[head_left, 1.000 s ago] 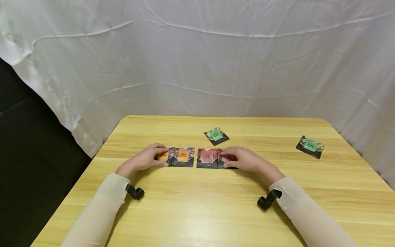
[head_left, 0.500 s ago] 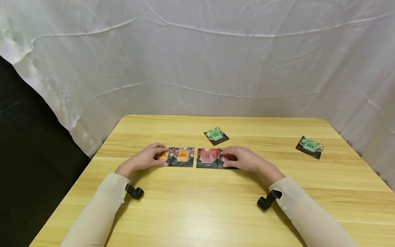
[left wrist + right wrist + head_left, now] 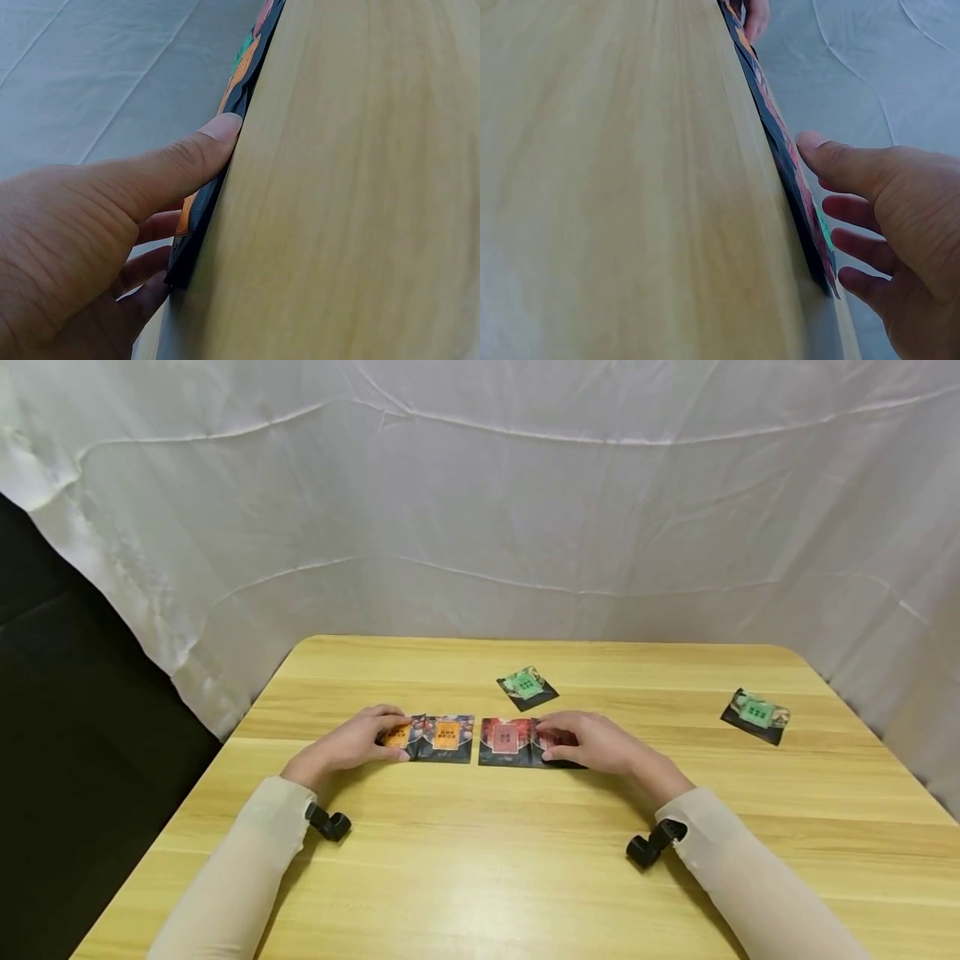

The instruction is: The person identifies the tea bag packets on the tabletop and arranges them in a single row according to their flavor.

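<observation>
Resting the left hand, left of centre in the frame, on the outer orange-labelled packet, with fingers loosely spread rather than clenched and thumb on the near edge. Spreading the right hand, right of centre, over the outer red-labelled packet, with relaxed, unclenched fingers; impossible to tell from the right wrist view whether touching or just beside. Inward from the left, right against the outer packet, a second orange-labelled packet; inward from the right, likewise, a second red-labelled packet, with only a narrow gap in the middle between orange and red. Farther out, above centre, a tilted green-labelled packet; toward the right side, another green-labelled packet. Beneath everything, a wooden table; across the upper frame, a pale wrinkled curtain
</observation>
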Demonstrator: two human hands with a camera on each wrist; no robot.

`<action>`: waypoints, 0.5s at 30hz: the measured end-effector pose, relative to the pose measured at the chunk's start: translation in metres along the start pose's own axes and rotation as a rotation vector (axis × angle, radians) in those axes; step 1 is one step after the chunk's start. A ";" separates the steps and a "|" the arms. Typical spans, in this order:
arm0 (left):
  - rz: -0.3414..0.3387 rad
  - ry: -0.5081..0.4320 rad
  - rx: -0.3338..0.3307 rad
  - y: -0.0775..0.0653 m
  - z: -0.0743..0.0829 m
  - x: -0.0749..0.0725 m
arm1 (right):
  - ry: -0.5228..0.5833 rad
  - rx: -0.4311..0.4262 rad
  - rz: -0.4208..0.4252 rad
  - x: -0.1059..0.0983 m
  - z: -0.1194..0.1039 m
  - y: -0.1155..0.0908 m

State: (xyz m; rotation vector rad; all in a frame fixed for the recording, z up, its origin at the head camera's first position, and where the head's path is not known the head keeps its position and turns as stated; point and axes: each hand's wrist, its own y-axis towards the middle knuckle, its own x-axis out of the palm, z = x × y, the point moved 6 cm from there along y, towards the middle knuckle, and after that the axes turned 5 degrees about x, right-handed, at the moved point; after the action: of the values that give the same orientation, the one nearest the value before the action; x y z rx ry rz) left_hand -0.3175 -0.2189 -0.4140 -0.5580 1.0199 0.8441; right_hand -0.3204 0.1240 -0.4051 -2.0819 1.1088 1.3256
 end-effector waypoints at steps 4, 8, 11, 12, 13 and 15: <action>0.007 -0.004 0.001 -0.001 -0.001 0.000 | 0.008 -0.003 -0.001 -0.001 0.001 0.003; 0.011 -0.002 0.006 -0.002 -0.003 0.001 | 0.026 0.009 0.007 -0.003 0.004 0.006; 0.011 -0.005 0.003 -0.002 -0.003 0.002 | 0.021 0.011 0.006 -0.007 0.005 0.009; 0.011 -0.007 0.003 -0.001 -0.003 0.002 | 0.015 0.010 0.003 -0.008 0.006 0.011; 0.013 -0.009 0.004 -0.001 -0.002 0.001 | 0.010 0.010 0.000 -0.009 0.006 0.013; 0.015 -0.008 0.003 0.000 -0.002 0.000 | 0.001 0.019 -0.009 -0.012 0.008 0.017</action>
State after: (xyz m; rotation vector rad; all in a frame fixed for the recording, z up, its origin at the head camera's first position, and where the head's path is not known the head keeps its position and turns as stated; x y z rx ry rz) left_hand -0.3186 -0.2204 -0.4151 -0.5451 1.0193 0.8574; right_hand -0.3408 0.1245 -0.3964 -2.0713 1.1071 1.3053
